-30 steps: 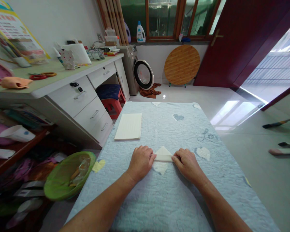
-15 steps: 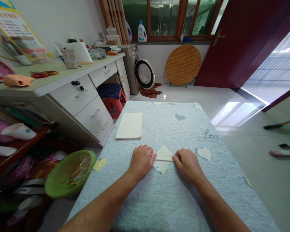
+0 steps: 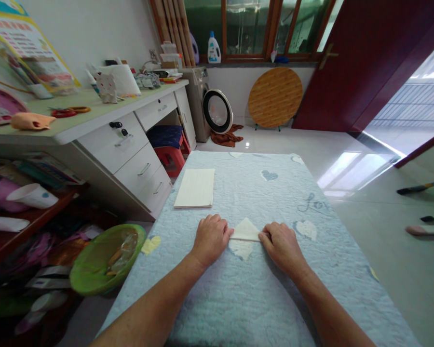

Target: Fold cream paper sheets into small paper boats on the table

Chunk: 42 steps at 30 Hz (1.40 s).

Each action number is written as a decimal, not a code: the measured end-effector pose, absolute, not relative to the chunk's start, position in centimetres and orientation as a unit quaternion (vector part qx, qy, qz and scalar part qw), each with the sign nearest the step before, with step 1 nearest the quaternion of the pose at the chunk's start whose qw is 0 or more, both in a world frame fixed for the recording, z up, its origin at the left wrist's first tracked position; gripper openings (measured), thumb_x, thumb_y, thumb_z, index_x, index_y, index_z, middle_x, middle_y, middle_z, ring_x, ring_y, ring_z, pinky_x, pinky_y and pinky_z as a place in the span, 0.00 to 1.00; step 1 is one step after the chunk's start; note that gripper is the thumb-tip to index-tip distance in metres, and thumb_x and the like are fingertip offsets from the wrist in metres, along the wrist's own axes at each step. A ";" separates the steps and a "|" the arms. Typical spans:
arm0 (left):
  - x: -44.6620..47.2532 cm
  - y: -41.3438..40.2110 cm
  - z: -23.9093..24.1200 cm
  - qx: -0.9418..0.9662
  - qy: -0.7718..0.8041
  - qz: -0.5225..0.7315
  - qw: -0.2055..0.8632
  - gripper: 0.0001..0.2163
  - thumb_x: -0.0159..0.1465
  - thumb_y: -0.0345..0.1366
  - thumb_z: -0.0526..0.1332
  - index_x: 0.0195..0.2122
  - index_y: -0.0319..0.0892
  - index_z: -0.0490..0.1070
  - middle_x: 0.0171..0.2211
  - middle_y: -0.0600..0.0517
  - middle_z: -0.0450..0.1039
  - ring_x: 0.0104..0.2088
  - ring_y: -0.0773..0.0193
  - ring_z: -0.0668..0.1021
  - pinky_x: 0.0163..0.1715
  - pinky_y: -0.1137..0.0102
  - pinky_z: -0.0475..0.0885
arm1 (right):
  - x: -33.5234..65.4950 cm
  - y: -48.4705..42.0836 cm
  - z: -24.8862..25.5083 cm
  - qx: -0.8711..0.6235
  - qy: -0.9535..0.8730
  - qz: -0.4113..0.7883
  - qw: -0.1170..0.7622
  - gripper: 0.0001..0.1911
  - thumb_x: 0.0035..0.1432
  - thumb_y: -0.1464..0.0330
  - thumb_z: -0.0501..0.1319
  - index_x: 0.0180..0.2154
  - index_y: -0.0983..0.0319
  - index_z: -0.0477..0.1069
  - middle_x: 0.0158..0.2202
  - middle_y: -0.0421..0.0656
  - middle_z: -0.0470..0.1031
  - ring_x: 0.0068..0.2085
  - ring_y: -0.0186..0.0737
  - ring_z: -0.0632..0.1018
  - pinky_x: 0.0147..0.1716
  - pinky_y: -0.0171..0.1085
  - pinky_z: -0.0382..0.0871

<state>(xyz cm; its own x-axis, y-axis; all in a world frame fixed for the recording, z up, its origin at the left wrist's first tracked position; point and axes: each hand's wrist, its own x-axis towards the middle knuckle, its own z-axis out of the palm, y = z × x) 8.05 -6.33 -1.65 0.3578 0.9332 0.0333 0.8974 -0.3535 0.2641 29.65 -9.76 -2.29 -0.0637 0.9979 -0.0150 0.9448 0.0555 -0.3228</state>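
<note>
A small cream paper (image 3: 245,230), folded to a point at its far side, lies on the light blue quilted cloth (image 3: 260,289) in front of me. My left hand (image 3: 210,237) has its fingers curled and pressed on the paper's left end. On the paper's right end rests my right hand (image 3: 280,243), fingers also curled and pinching the near folded edge. A stack of cream sheets (image 3: 195,188) lies flat on the cloth further away to the left, apart from both hands.
A white desk with drawers (image 3: 123,140) stands close on the left, a green basin (image 3: 106,260) on the floor beside the cloth. Behind are a washing machine (image 3: 211,106), a round wooden board (image 3: 275,96) and a dark red door (image 3: 365,58). Glossy floor lies to the right.
Both hands stay on the paper's ends. The fold along the near edge has been pressed flatter. The view has shifted slightly.
</note>
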 end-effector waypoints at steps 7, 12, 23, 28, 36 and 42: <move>8.2 -6.5 -1.7 0.817 0.561 0.089 0.098 0.07 0.66 0.39 0.61 0.33 0.43 0.71 0.35 0.50 0.71 0.40 0.56 0.72 0.39 0.64 0.63 | 29.6 -9.8 -2.2 -0.681 -0.714 0.120 0.111 0.09 0.63 0.67 0.58 0.30 0.60 0.72 0.32 0.44 0.76 0.37 0.45 0.72 0.36 0.40 0.53; 8.4 -6.9 -1.7 0.836 0.527 0.128 0.077 0.05 0.66 0.33 0.61 0.43 0.45 0.69 0.41 0.50 0.71 0.43 0.56 0.70 0.44 0.62 0.64 | 29.7 -9.8 -2.0 -0.686 -0.704 0.136 0.126 0.04 0.62 0.70 0.58 0.33 0.60 0.71 0.31 0.42 0.76 0.36 0.43 0.71 0.36 0.39 0.53; 8.7 -8.3 -1.3 0.931 0.361 0.028 0.034 0.03 0.68 0.29 0.57 0.38 0.42 0.70 0.38 0.49 0.72 0.39 0.57 0.73 0.39 0.63 0.70 | 29.8 -9.8 -1.6 -0.689 -0.694 0.166 0.127 0.04 0.62 0.72 0.58 0.36 0.60 0.71 0.32 0.42 0.76 0.38 0.44 0.72 0.37 0.39 0.54; 8.8 -10.3 -1.3 0.925 0.375 0.039 0.043 0.19 0.67 0.36 0.60 0.59 0.43 0.62 0.48 0.45 0.71 0.49 0.51 0.72 0.45 0.59 0.70 | 30.0 -10.0 -1.9 -0.678 -0.709 0.134 0.139 0.04 0.61 0.73 0.58 0.37 0.61 0.71 0.34 0.43 0.75 0.38 0.44 0.71 0.38 0.40 0.55; 8.8 -11.1 -1.8 0.923 0.378 0.059 0.040 0.28 0.64 0.48 0.62 0.62 0.44 0.60 0.51 0.44 0.68 0.53 0.48 0.68 0.49 0.56 0.68 | 29.5 -10.7 -2.1 -0.499 -0.851 0.096 0.133 0.08 0.63 0.77 0.57 0.36 0.60 0.73 0.36 0.42 0.73 0.39 0.40 0.69 0.41 0.37 0.58; 8.0 -11.0 -2.3 0.923 0.374 0.075 0.038 0.26 0.67 0.48 0.59 0.62 0.41 0.61 0.54 0.43 0.69 0.56 0.49 0.68 0.50 0.56 0.66 | 29.3 -12.2 -1.0 -0.486 -0.871 0.042 0.057 0.13 0.64 0.74 0.57 0.49 0.57 0.70 0.41 0.43 0.73 0.41 0.42 0.70 0.40 0.40 0.57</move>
<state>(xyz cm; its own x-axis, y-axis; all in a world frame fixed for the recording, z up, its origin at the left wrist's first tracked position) 7.95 -11.00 -2.31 0.7085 0.6972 0.1092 0.6858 -0.7167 0.1267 29.27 -12.16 -0.99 -0.5214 0.8513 0.0590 0.8416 0.5245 -0.1293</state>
